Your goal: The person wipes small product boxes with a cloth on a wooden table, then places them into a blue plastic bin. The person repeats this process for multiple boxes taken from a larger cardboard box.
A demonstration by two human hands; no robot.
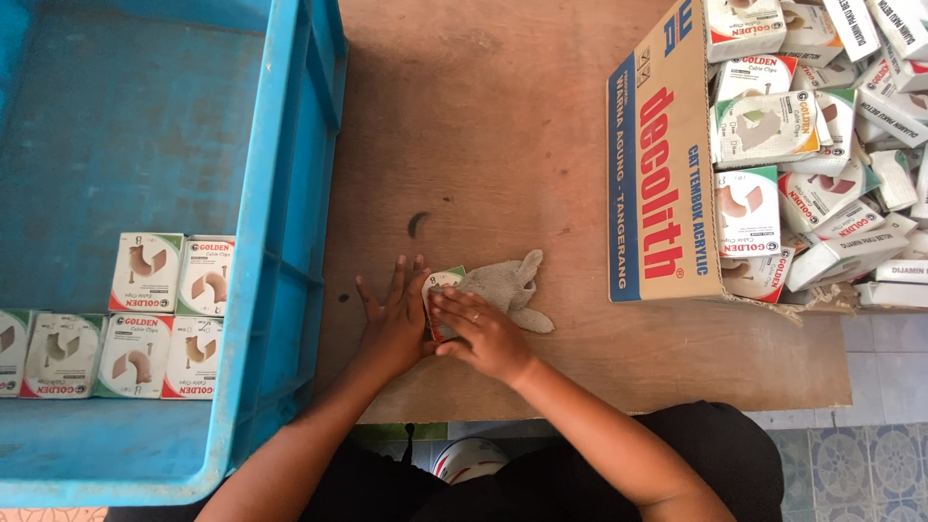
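Note:
A small white, red and green box [440, 287] lies on the wooden table [503, 126], mostly covered by my hands. My left hand [391, 314] steadies it from the left with fingers spread. My right hand [481, 329], a ring on one finger, presses a grey cloth [505, 285] against the box. The cloth trails away to the right of the box.
A blue plastic crate [280, 242] at the left holds several matching small boxes [145, 319] in rows. At the right, an open cardboard carton [662, 164] is full of loose small boxes [822, 145]. Tiled floor shows at the bottom right.

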